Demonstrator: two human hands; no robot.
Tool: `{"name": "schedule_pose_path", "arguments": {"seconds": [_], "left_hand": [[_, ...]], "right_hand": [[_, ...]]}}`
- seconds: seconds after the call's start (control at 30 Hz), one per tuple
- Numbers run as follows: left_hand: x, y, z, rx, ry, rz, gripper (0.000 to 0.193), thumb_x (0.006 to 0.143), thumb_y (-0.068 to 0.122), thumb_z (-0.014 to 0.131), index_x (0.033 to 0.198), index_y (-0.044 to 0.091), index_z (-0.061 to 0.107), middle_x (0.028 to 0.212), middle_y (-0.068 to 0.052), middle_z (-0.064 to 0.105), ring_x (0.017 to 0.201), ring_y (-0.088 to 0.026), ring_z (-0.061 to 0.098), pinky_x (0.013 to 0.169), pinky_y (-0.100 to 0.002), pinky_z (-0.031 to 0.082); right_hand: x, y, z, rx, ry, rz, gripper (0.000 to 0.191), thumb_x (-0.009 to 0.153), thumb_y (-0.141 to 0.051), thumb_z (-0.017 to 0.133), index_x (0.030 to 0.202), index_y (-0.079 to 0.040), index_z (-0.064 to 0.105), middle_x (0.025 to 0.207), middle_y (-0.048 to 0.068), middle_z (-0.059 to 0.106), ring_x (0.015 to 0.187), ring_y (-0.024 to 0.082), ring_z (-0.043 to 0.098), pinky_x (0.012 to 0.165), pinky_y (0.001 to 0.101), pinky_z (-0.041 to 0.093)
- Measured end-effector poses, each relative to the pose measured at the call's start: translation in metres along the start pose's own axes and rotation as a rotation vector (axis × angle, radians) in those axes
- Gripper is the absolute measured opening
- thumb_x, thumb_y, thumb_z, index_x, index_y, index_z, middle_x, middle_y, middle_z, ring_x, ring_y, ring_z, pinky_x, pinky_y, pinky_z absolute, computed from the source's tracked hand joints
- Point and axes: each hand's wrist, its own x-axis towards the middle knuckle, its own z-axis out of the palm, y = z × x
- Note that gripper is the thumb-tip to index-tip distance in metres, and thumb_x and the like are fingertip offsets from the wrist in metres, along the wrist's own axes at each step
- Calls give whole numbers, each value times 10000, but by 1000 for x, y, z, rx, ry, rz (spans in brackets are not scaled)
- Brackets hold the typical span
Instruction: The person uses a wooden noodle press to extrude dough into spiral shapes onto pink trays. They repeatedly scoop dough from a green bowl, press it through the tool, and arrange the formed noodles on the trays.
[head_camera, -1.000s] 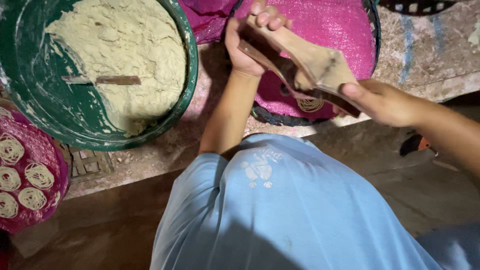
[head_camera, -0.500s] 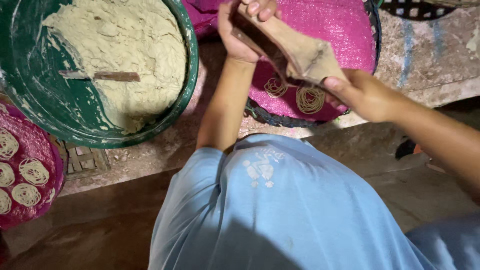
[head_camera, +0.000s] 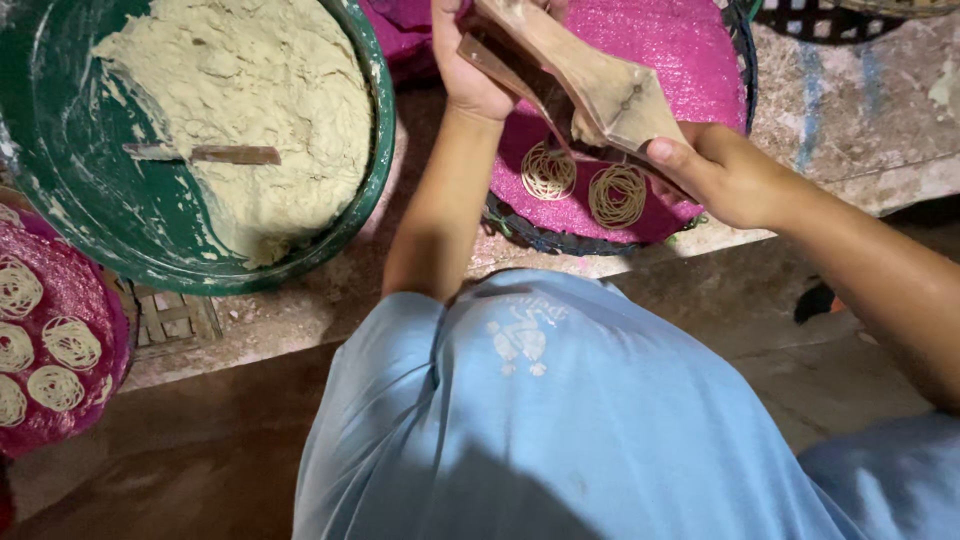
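Both my hands hold a wooden dough press (head_camera: 590, 85) above a round tray covered with pink cloth (head_camera: 690, 60). My left hand (head_camera: 470, 70) grips its far end near the top edge. My right hand (head_camera: 725, 175) grips its near end. Two spiral coils of pale dough noodle (head_camera: 585, 185) lie side by side on the pink cloth under the press. To the left stands a big green basin (head_camera: 60, 200) full of pale dough (head_camera: 250, 90), with a wooden stick (head_camera: 205, 154) lying across the dough.
Another pink-covered tray (head_camera: 75, 290) with several noodle coils sits at the far left edge. My light blue shirt (head_camera: 540, 420) fills the lower middle. The trays rest on a rough stone ledge (head_camera: 860, 110). A dark woven basket edge (head_camera: 830, 15) shows at top right.
The press has shifted up and to the right across the tray, and two noodle coils now show fully beneath it where one showed a second ago.
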Motion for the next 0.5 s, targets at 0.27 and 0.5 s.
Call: {"name": "schedule_pose_path", "arguments": {"seconds": [0.27, 0.5], "left_hand": [[-32, -12, -92, 1004, 200, -512, 823, 1090, 677, 147, 1431, 11, 491, 712, 73, 523, 536, -66, 397, 430, -276, 247], [-109, -11, -60, 2109, -207, 118, 724, 1150, 367, 379, 1723, 73, 49, 711, -105, 698, 550, -174, 565, 565, -353, 451]], "right_hand": [[5, 18, 1, 94, -3, -105, 567, 1038, -549, 445, 1028, -16, 637, 790, 61, 653, 723, 163, 634, 684, 333, 535], [14, 54, 7, 111, 109, -140, 643, 1050, -608, 396, 1071, -5, 617, 839, 75, 665, 767, 179, 665, 712, 328, 553]]}}
